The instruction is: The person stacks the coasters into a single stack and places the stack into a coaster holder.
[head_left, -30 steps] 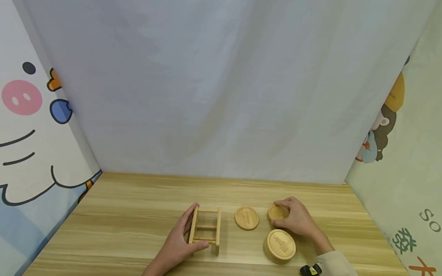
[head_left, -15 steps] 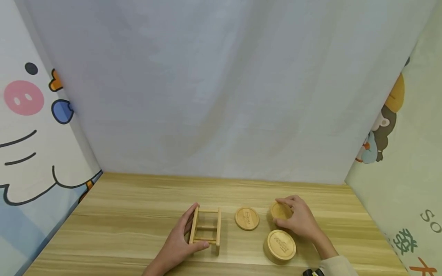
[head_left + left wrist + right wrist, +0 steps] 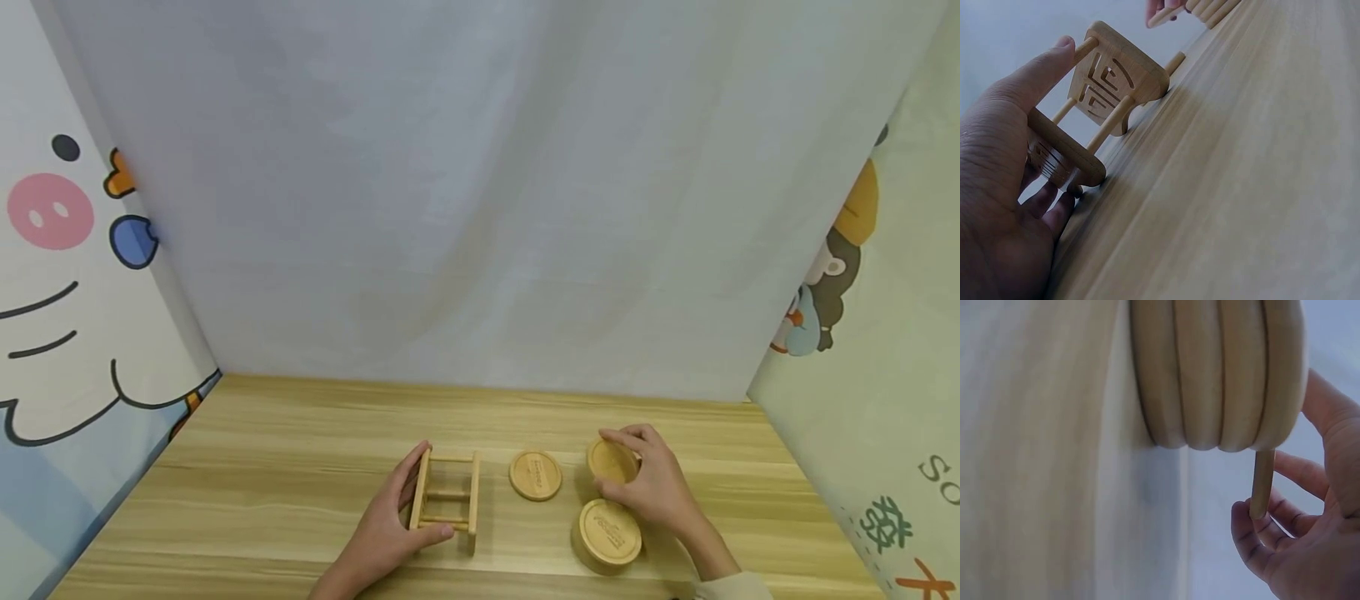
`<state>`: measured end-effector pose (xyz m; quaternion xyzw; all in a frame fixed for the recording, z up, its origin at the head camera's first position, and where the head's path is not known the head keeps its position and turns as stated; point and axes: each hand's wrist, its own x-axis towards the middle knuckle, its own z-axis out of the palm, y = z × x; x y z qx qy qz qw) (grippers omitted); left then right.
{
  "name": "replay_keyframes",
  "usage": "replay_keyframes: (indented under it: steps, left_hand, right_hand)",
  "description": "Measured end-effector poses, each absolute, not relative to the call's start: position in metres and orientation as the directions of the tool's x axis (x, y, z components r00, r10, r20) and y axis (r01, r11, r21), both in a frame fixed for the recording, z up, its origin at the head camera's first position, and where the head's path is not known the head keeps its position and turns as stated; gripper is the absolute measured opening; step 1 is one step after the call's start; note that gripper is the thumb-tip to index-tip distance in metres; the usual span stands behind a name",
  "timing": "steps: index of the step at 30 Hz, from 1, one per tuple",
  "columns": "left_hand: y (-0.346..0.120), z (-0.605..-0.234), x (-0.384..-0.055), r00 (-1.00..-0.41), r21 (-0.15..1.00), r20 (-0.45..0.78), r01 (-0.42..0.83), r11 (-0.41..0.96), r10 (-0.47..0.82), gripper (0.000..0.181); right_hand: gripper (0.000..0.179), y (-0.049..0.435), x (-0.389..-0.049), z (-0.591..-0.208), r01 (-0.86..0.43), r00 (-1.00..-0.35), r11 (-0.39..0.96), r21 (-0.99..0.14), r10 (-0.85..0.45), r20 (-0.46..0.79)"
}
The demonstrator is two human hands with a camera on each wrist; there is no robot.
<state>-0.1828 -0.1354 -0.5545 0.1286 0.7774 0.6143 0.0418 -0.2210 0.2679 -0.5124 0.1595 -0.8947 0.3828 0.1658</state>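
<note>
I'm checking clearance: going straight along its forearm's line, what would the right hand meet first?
The right hand, wooden disc pinched, would probably meet the pale curtain first, across the table; depth is unclear.

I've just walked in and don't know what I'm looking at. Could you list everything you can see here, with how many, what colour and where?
Rack: one, light wood, on the table
Loose coaster: one, light wood, flat on the table, right of the rack
Coaster stack: four coasters, light wood, near the table's front
Held coaster: one, light wood, raised off the table
Table: one, yellowish wood grain, below everything
Backdrop: one, pale grey, behind the table
Cartoon panels: two, mostly white and pale green, at either side
Sleeve: one, cream, bottom edge
Left hand: one, bare, gripping the rack
Right hand: one, bare, pinching the held coaster
</note>
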Motion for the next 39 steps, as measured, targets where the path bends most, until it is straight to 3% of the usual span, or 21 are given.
replay_keyframes:
  steps: [39]
  left_hand:
    - [-0.135, -0.559, -0.186, -0.962, 0.961, 0.114, 0.170, 0.220, 0.247, 0.114]
  right_hand:
    - [0.067, 0.267, -0.190, -0.512, -0.502, -0.834, 0.652, -0.568, -0.191, 0.518]
